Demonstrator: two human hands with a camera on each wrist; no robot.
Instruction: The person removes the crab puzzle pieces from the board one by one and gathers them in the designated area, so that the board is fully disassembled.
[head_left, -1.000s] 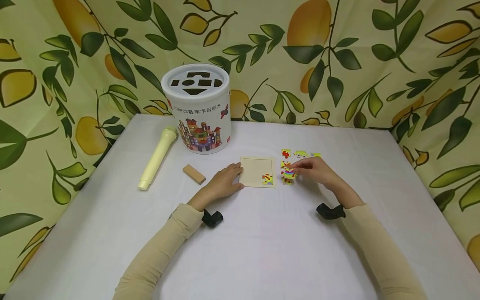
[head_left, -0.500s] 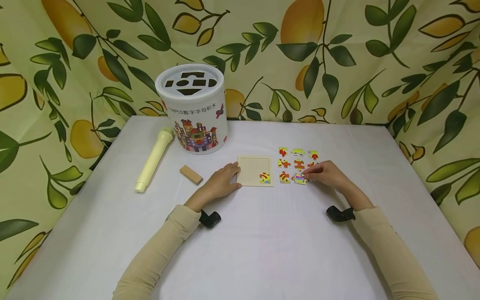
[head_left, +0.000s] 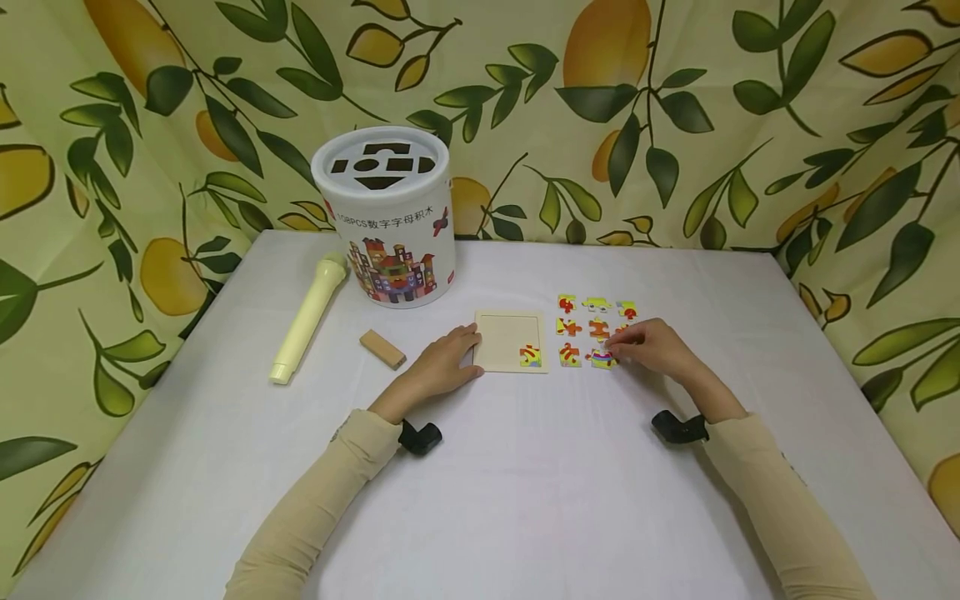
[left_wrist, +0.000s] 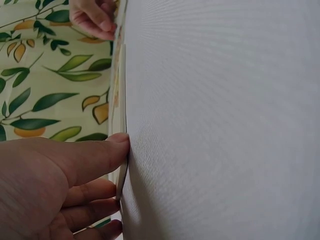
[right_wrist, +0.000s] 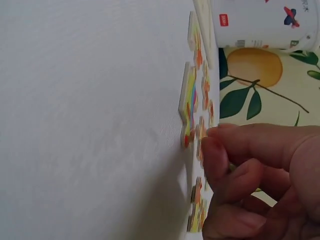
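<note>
Table: a white cloth-covered surface is being seen from above, with a leaf-and-fruit patterned curtain hung behind it.
Bucket: a white round toy tub with shape slots in its lid is being kept at the far left of the table, well apart from both hands.
Torch: a pale yellow flashlight is lying flat, left of the bucket, its long axis running from far to near.
Block: a small wooden block is lying between the torch and the left hand.
Puzzle tray: a pale square board is lying flat at the centre; one coloured piece is being held in its near right corner.
Left hand: it is being rested against the tray's left edge, with the fingers nearly straight and relaxed and the thumb pressed to the tray's rim; nothing is being gripped.
Loose pieces: small coloured pieces are being kept in rows just right of the tray, apart from one another.
Right hand: it is being held at the right end of the near row, far nearer to the loose pieces than the left hand is.
Rainbow piece: it is lying flat in the near row, directly left of the right fingertips, touching them or just beside them.
Right fingers: they are being held curled and narrow, thumb and forefinger drawn close at the piece's right edge; whether it is actually being pinched cannot be told.
</note>
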